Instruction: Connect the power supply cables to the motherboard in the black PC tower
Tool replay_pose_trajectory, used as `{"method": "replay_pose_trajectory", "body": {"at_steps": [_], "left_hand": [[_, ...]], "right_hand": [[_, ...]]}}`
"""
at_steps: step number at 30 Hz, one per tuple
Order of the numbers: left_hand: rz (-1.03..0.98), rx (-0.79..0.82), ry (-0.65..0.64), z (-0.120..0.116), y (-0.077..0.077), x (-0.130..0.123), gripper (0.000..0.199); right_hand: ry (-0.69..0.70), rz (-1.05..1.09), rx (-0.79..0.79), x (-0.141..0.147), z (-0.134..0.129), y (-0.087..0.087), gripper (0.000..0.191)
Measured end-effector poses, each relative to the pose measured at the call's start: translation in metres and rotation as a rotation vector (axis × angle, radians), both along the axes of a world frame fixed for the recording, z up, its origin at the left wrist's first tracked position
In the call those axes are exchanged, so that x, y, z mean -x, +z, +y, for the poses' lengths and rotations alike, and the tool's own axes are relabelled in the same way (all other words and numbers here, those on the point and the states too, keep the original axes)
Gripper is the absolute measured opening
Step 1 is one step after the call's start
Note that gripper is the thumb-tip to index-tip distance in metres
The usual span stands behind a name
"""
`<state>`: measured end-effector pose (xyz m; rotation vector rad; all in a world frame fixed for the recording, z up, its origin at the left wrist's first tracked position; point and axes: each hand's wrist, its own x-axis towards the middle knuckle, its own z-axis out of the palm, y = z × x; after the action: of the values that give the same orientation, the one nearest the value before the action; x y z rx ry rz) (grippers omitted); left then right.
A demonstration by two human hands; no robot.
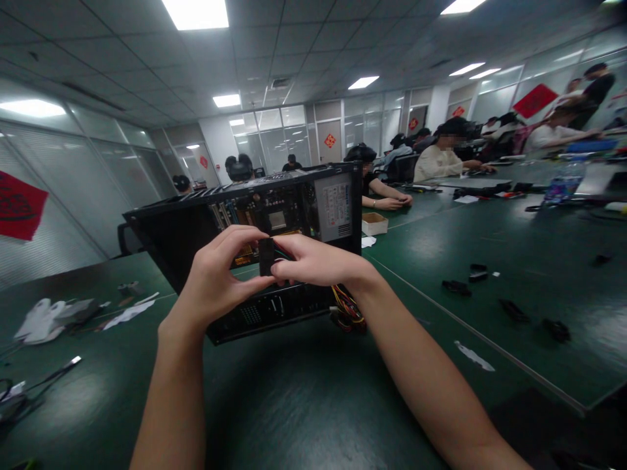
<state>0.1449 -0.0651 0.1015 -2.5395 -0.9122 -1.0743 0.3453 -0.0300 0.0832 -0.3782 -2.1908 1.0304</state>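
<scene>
Both hands hold a small black part [266,256] with thin coloured wires in front of an open black computer case [171,245]. My left hand [220,271] grips its left side between thumb and fingers. On its right side, the fingers and thumb of my right hand [308,260] pinch it near the wires. Behind my hands, a circuit board [289,202] and a labelled power supply [336,207] show inside the case. A bundle of yellow, red and black cables [350,310] hangs at the case's lower right. What the part's far side looks like is hidden.
Around the green table [274,405] lie a white plastic bag [42,320] and cables at left, and small black pieces [513,311] at right. A small open box [375,224] stands beyond the case, near a person's hands [392,201]. More people sit farther back.
</scene>
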Motion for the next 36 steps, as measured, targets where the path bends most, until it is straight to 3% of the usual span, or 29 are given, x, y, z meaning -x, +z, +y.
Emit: {"method": "replay_pose_trajectory", "body": {"at_steps": [25, 36], "left_hand": [[0.031, -0.008, -0.051, -0.0024, 0.0007, -0.0025, 0.05], [0.035, 0.021, -0.051, -0.004, 0.0018, -0.0034, 0.047]], "right_hand": [[0.0, -0.068, -0.026, -0.0031, -0.0057, 0.0037, 0.023], [0.002, -0.112, 0.013, -0.002, -0.008, 0.0034, 0.012]]}}
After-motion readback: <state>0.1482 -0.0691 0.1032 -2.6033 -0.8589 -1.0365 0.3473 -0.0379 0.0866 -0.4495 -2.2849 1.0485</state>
